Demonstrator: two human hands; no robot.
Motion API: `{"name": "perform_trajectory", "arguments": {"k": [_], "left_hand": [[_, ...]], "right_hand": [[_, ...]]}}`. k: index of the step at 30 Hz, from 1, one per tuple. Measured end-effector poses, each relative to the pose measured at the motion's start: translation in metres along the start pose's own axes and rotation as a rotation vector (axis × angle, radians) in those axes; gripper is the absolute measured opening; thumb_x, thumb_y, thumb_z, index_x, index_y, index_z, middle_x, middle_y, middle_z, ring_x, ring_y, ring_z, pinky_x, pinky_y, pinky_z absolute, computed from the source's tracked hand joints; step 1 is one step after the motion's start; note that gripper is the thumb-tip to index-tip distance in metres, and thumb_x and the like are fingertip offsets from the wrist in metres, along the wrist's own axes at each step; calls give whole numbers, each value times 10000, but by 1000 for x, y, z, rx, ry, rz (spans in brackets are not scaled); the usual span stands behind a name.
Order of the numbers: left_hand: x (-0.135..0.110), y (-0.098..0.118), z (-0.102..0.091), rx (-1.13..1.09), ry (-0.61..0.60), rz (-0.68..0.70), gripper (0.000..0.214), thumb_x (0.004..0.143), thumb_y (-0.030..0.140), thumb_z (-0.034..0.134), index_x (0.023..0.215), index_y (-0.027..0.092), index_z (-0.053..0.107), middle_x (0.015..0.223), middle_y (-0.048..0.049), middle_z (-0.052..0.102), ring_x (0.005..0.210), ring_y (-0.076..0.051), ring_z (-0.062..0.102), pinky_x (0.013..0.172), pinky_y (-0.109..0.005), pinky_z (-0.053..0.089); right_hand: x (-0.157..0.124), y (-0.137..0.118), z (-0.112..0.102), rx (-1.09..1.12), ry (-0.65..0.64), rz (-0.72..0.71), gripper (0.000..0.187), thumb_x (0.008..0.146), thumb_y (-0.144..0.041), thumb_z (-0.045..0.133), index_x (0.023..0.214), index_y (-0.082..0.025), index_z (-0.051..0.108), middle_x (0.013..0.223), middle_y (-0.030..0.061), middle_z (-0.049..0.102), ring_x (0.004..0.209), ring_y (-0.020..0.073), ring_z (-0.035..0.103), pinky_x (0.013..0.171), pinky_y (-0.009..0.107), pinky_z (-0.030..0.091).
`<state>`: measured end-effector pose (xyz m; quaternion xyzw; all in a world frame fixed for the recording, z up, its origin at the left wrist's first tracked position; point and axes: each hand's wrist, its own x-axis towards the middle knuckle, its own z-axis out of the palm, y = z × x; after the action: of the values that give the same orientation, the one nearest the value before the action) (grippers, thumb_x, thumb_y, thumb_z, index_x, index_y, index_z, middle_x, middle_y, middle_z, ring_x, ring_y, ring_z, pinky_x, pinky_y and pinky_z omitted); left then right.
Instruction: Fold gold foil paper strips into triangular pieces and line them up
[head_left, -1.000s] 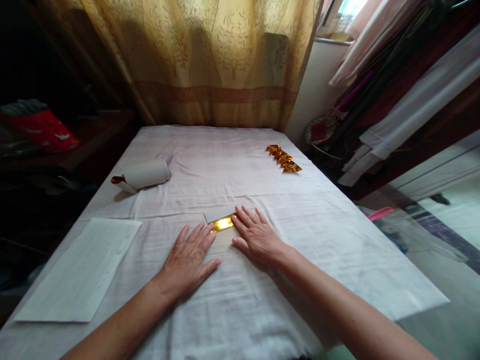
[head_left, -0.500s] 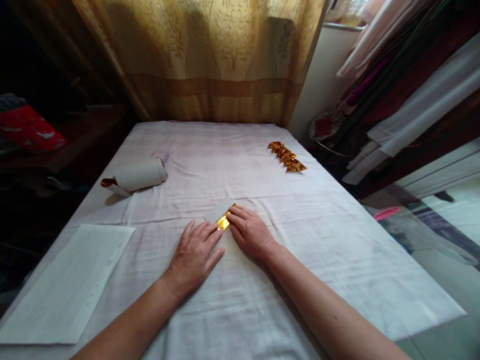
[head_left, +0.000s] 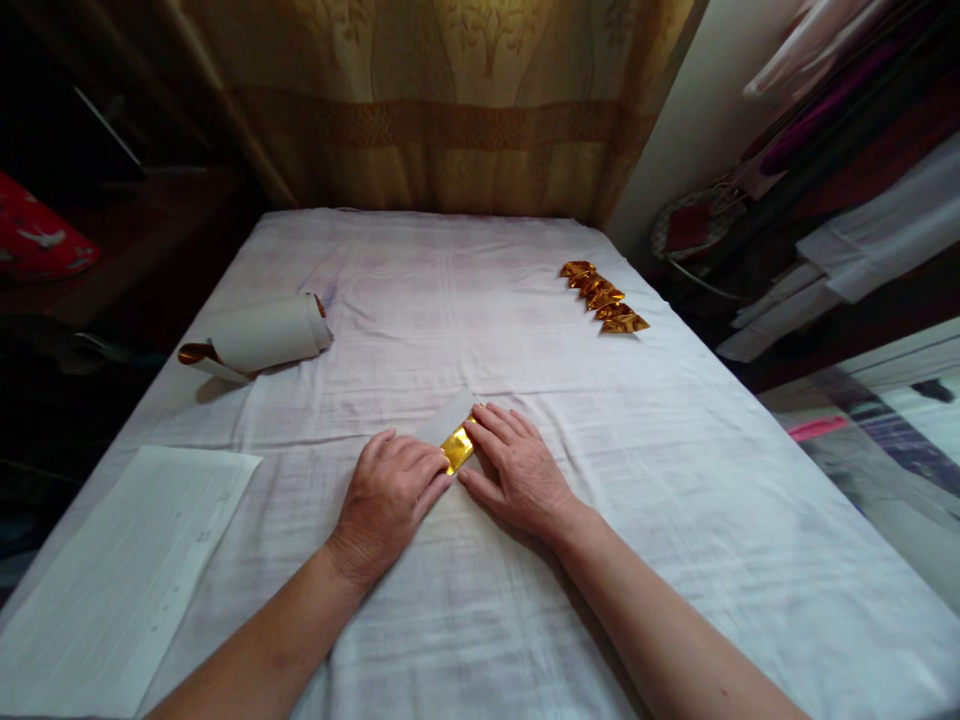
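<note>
- Two bare hands meet at one piece of paper (head_left: pixel 460 446), which lies slantwise on the cloth between them, gold side and white side both showing.
- One left hand (head_left: pixel 394 490): its fingers are bent and touch the near end of the gold band, thumb close beside the fingertips; whether it pinches the paper, I cannot tell.
- One right hand (head_left: pixel 521 470): its fingertips lie on the far end of the band, thumb set apart from them in a loose spread.
- One white cloth (head_left: pixel 420 320), wrinkled, spreads under both hands and all around them.
- One pale sheet (head_left: pixel 135 570) lies flat to the left of the hands.
- One paper roll (head_left: pixel 266 335), white outside with gold at its curled end, rests beyond the hands on the left.
- One row of folded gold pieces (head_left: pixel 602 294) lies beyond the hands on the right; the pieces overlap, so their exact number cannot be told.
- One patterned curtain (head_left: pixel 487 125) hangs straight ahead, past the cloth's far edge.
- One red container (head_left: pixel 41 235) stands far left, partly cut off.
</note>
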<state>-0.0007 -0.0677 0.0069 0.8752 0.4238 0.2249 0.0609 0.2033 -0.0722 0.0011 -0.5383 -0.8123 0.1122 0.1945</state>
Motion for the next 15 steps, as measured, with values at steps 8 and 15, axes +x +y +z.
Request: {"name": "perform_trajectory", "arguments": {"k": [8, 15], "left_hand": [[1, -2, 4, 56, 8, 11, 183, 992, 277, 501, 969, 221, 674, 974, -24, 740, 938, -208, 632, 1019, -444, 378], [1, -4, 2, -13, 16, -8, 216, 991, 318, 494, 1004, 224, 688, 985, -40, 729, 939, -206, 622, 922, -400, 435]], "right_hand": [[1, -1, 1, -6, 50, -31, 407, 899, -361, 632, 1267, -187, 622, 1434, 151, 547, 1354, 322, 449, 1122, 525, 333], [3, -7, 3, -34, 94, -89, 217, 996, -310, 528, 997, -239, 733, 1171, 71, 710, 1041, 217, 620, 908, 371, 472]]}}
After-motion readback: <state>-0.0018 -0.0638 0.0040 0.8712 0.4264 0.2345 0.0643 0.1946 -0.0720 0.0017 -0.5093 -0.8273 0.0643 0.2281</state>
